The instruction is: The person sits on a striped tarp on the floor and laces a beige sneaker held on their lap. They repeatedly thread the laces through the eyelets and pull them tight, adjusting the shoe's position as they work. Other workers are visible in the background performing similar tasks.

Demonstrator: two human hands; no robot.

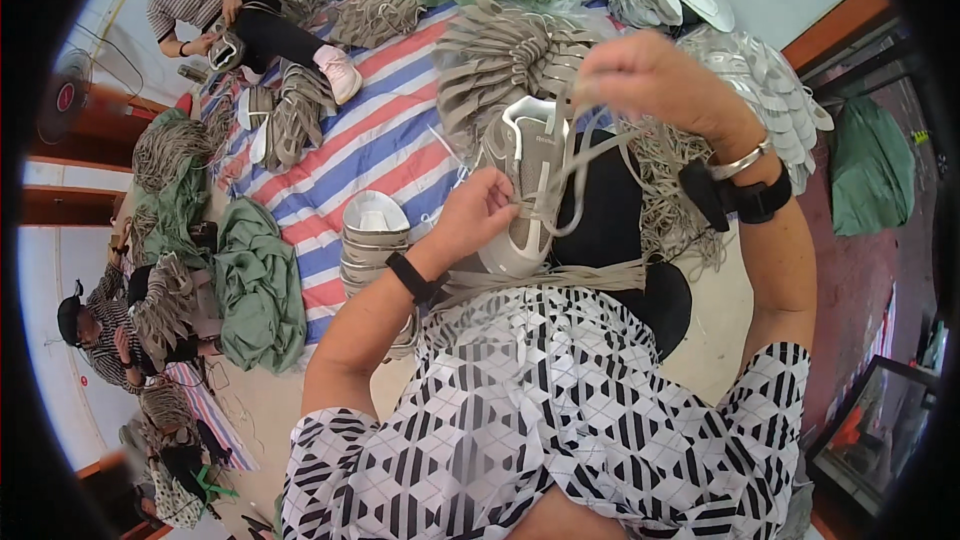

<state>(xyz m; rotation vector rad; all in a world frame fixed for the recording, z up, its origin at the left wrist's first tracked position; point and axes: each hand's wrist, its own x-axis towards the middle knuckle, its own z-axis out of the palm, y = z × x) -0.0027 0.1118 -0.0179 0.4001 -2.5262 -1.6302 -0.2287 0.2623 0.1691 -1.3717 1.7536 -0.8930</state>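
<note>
Probably, even tension helps: left hand (pixel 478 210) pinches lace (pixel 598 150) at the shoe's (pixel 538 154) eight o'clock; right hand (pixel 652 80), toward two o'clock, blurs, fingers unclear.

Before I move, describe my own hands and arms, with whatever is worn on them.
The left hand is ungloved, with a black wristband. The right hand, also ungloved, has a silver bangle and a wider black band. Both sleeves are short, white with black geometric patterning.
</note>
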